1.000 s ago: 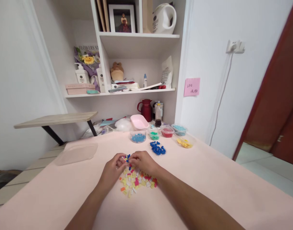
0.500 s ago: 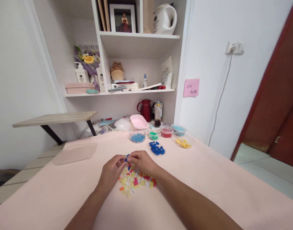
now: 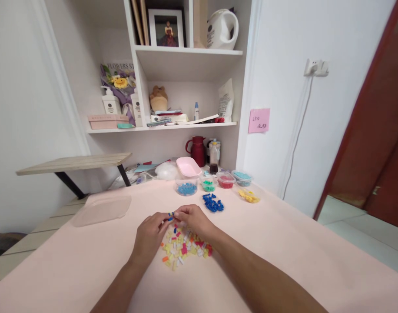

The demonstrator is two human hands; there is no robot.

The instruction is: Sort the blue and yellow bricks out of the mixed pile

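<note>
A heap of small mixed bricks [image 3: 185, 249] in yellow, white, pink and orange lies on the pink tablecloth [image 3: 283, 243]. My left hand [image 3: 149, 237] and my right hand [image 3: 194, 218] meet at the heap's far edge. Both have their fingers pinched together on small dark blue bricks [image 3: 170, 215] held between the fingertips. A loose pile of dark blue bricks [image 3: 213, 203] lies just beyond my right hand.
Clear tubs stand in a row at the far edge: light blue [image 3: 186, 188], green [image 3: 208, 184], red [image 3: 226, 180], teal [image 3: 242, 176] and yellow bricks [image 3: 249, 195]. A clear lid [image 3: 103, 209] lies left. A pink tub [image 3: 188, 167], red flask [image 3: 198, 150] and shelves stand behind.
Both hands stay pinched together at the heap's far edge, drifting slightly away from me. The view has shifted a little.
</note>
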